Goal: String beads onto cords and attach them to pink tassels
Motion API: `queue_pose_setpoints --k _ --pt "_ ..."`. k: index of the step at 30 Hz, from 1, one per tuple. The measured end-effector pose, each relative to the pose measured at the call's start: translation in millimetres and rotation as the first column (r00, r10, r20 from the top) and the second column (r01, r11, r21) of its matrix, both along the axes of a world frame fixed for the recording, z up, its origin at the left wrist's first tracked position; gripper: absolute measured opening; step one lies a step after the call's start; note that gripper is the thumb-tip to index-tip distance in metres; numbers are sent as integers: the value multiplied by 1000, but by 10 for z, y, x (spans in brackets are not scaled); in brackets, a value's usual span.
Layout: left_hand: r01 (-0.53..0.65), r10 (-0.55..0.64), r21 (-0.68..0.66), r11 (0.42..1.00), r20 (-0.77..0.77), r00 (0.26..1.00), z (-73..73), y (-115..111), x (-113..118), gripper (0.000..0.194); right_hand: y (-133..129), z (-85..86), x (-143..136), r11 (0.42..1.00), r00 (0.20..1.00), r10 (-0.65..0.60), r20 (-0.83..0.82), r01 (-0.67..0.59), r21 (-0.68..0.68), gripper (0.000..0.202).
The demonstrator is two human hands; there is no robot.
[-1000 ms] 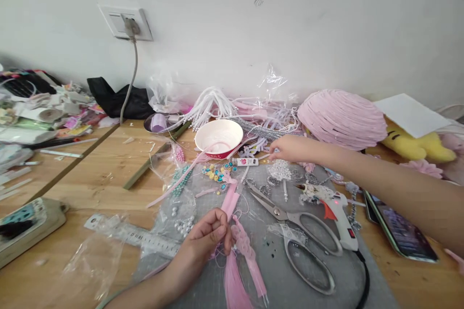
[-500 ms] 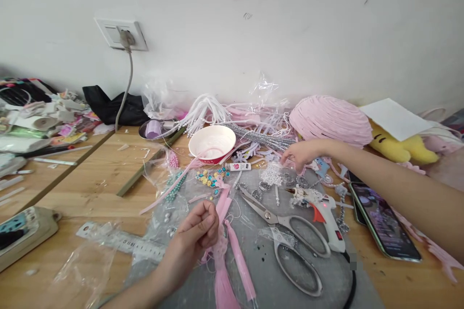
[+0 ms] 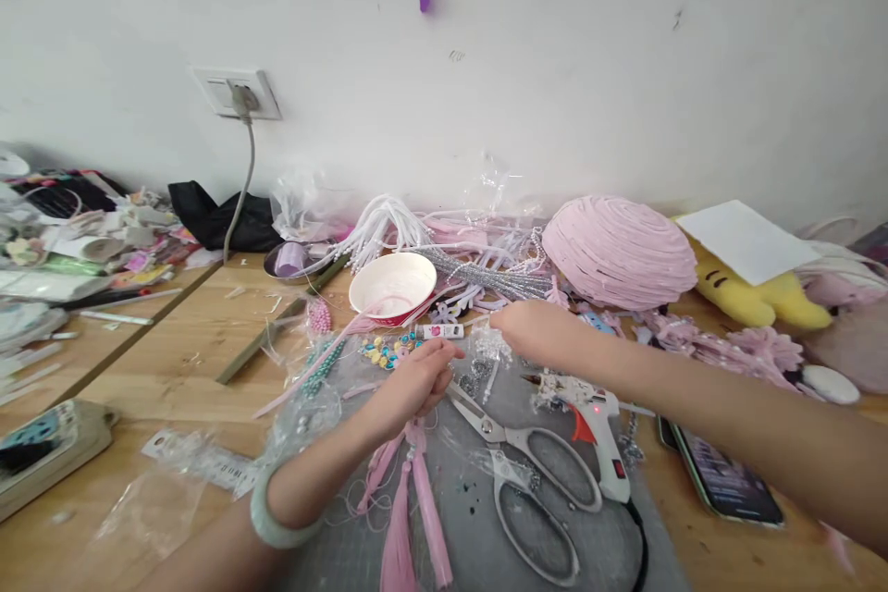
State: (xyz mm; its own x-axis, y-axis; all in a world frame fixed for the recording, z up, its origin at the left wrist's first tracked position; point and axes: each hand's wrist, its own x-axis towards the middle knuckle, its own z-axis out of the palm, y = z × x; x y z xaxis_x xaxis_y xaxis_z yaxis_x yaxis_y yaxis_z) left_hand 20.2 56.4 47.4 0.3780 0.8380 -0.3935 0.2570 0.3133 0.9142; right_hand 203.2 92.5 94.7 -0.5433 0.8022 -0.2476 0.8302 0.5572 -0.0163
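My left hand (image 3: 418,377), a pale green bangle (image 3: 267,513) on its wrist, is closed above the grey mat, with fingertips toward the white pearl beads (image 3: 491,344). Whatever it pinches is hidden. Over the right side of those beads, my right hand (image 3: 534,330) has its fingers curled, their tips mostly out of sight. Pink tassels (image 3: 414,499) lie below my left hand, with clear thread beside them. Metal scissors (image 3: 517,439) lie partly open on the mat. To their right is a white glue gun (image 3: 589,416) with an orange trigger and a lit red light.
Behind the hands stand a white bowl (image 3: 392,285) and a bundle of silver stems (image 3: 486,271). A pink dome (image 3: 620,250) sits at the back right, a phone (image 3: 728,476) at right. A steel ruler (image 3: 201,460) and plastic film lie left. A power strip (image 3: 52,444) is at far left.
My left hand has moved forward and right, away from the tassels. My right hand has shifted left, so the hands are closer together. The view has tilted slightly.
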Motion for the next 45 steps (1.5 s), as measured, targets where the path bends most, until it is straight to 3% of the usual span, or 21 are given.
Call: queue_pose_setpoints --k 1,4,9,10,12,13,14,18,22,25,29,33,37,41,45 --pt "48 -37 65 997 -163 986 -13 66 32 42 -68 -20 -47 999 999 40 7 -40 22 24" --pt "103 -55 138 985 -309 949 -64 273 104 52 -252 -129 -183 985 987 160 14 -160 65 26" --pt "268 -135 216 939 -484 864 -169 464 95 33 -386 -241 -286 942 942 330 -63 -325 81 26" --pt "296 -152 217 930 -505 849 -180 470 77 29 -364 -225 -264 958 949 286 -132 -282 47 24" --pt "335 -170 223 916 -540 824 -183 462 37 25 -255 -170 -159 993 946 6 -325 -44 -111 21" --pt "347 -171 229 910 -555 814 -177 454 19 24 -170 -143 -77 961 887 -217 -407 121 -248 22" --pt "356 -169 235 905 -569 805 -168 446 4 25 -73 -124 21 884 774 -420 -474 231 -406 22" --pt "377 -170 229 897 -608 775 -129 421 -20 29 305 -159 422 759 687 -585 -431 277 -589 27" --pt "381 -169 208 901 -640 749 -93 393 -13 29 462 -242 579 712 671 -628 -394 292 -638 32" --pt "400 -185 192 896 -658 730 -46 368 -11 29 497 -291 578 727 702 -614 -361 325 -605 33" --pt "432 -215 165 887 -680 701 24 332 -18 29 514 -407 606 799 797 -524 -299 339 -497 22" --pt "450 -230 143 881 -702 674 80 299 -13 29 480 -518 663 880 895 -378 -237 267 -393 16" --pt "461 -244 125 878 -714 656 132 284 3 29 478 -577 668 946 944 -246 -218 185 -267 14" --pt "463 -247 121 878 -714 655 145 289 13 29 549 -676 631 981 968 -121 -222 82 -175 21" --pt "463 -248 118 879 -715 654 135 292 18 30 633 -807 616 988 972 -21 -232 -15 -152 14"
